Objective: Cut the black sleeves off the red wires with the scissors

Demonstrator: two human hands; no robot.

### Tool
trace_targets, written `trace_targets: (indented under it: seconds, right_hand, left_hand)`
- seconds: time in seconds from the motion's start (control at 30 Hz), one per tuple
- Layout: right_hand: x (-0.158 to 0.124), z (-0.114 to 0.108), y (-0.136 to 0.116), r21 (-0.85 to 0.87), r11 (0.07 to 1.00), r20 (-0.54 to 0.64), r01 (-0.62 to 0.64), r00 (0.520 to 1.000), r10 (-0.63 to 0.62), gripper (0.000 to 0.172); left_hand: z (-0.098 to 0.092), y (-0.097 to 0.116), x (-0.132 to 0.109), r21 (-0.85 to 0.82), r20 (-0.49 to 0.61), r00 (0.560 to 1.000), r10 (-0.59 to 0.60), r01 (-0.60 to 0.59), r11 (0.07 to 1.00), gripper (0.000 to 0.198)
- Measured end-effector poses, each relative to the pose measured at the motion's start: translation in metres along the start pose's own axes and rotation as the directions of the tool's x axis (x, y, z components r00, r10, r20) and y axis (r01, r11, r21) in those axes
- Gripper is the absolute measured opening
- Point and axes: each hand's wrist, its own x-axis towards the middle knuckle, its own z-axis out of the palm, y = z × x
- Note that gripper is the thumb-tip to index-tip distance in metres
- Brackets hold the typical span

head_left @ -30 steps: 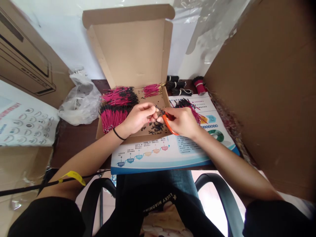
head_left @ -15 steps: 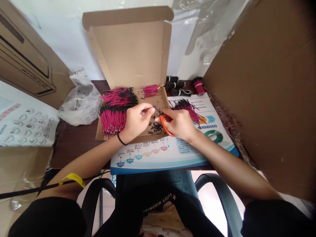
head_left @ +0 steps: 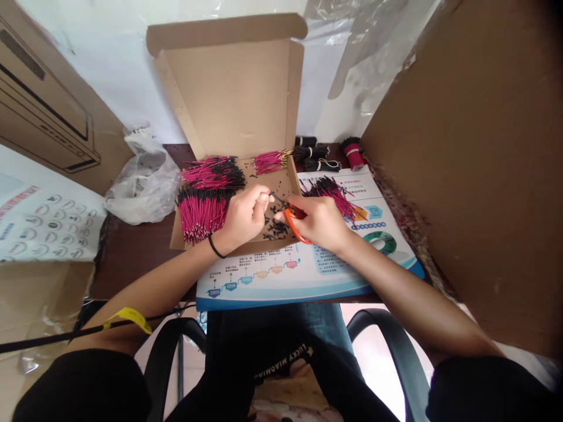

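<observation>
My right hand (head_left: 323,220) grips a pair of scissors with orange handles (head_left: 298,227), their dark blades pointing left toward my other hand. My left hand (head_left: 248,212) is closed in a pinch right at the blade tips; what it pinches is too small to make out. Both hands are over a shallow cardboard box (head_left: 176,237). Inside it, left of my left hand, lie two piles of magenta wires with black ends (head_left: 200,214). Small black offcuts (head_left: 277,228) are scattered on the box floor below the scissors.
A smaller bunch of magenta wires (head_left: 270,161) lies at the box's back. Loose wires (head_left: 332,196) rest on a printed sheet (head_left: 264,287) at right. Behind are tied black bundles (head_left: 323,165) and a tied magenta bundle (head_left: 353,153). A plastic bag (head_left: 141,181) sits left; a cardboard panel (head_left: 475,176) stands right.
My left fingers have shifted slightly and curled tighter beside the blade tips. The right hand and scissors have barely moved.
</observation>
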Motion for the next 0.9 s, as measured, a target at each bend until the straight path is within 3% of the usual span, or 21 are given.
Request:
trace_targets:
  seconds: [0.1, 0.2, 0.37, 0.57, 0.9]
  right_hand:
    - [0.000, 0.000, 0.001, 0.002, 1.000, -0.017, 0.022, 1.000, -0.022, 0.051]
    - [0.000, 0.001, 0.001, -0.037, 0.999, -0.029, -0.006, 1.000, 0.005, 0.053]
    - [0.000, 0.004, -0.002, -0.108, 0.991, -0.067, -0.082, 0.995, 0.075, 0.053]
    - [0.000, 0.002, -0.007, -0.104, 0.989, -0.040, -0.102, 0.994, 0.099, 0.050]
    - [0.000, 0.001, -0.006, -0.093, 0.994, -0.007, -0.061, 0.998, 0.060, 0.047]
  left_hand:
    - [0.001, 0.000, 0.002, -0.314, 0.114, 0.986, -0.120, 0.151, 0.937, 0.030]
    - [0.003, -0.001, 0.002, -0.443, 0.125, 0.971, -0.205, 0.240, 0.864, 0.027]
    - [0.008, -0.004, 0.000, -0.384, -0.055, 0.968, -0.246, 0.207, 0.900, 0.019]
    - [0.011, -0.001, -0.002, -0.251, -0.159, 0.961, -0.224, 0.180, 0.951, 0.016]
    - [0.008, 0.004, -0.006, -0.173, -0.099, 0.970, -0.222, 0.203, 0.964, 0.023]
